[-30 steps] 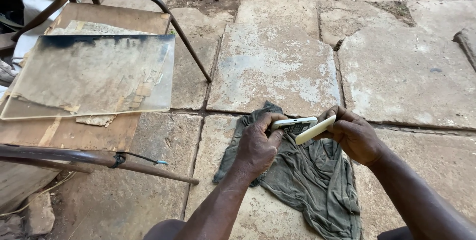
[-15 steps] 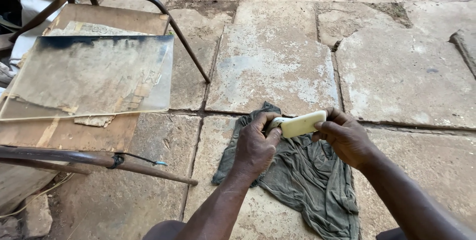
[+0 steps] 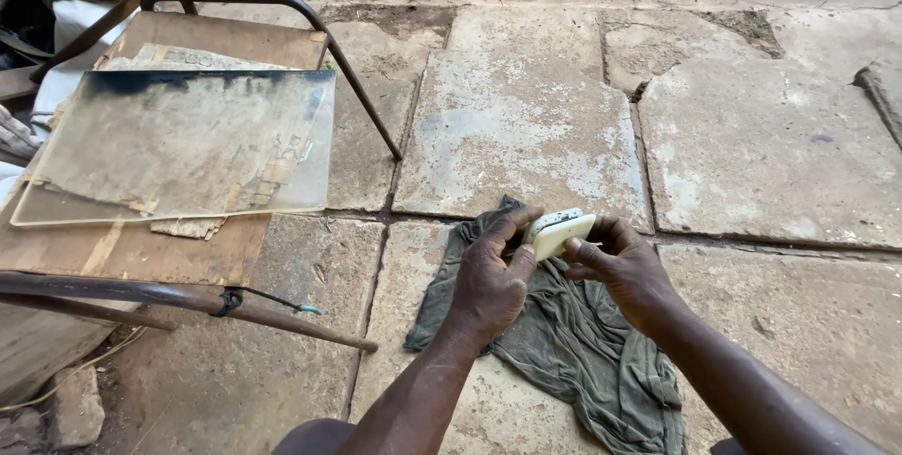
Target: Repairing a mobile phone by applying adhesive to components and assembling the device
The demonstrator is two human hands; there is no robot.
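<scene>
Pressing together a flat cream casing, by the look of it. Left hand pinched round its 9 o'clock end, right hand closed on the underside at 3 o'clock, above a dark green cloth on stone slabs. Next, probably: squeeze evenly along the seam.

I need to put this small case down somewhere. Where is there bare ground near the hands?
Bare slab lies beyond the cloth, and another to its right. The board on the left is crowded by a glass sheet. Both hands hold the case above the cloth.
</scene>
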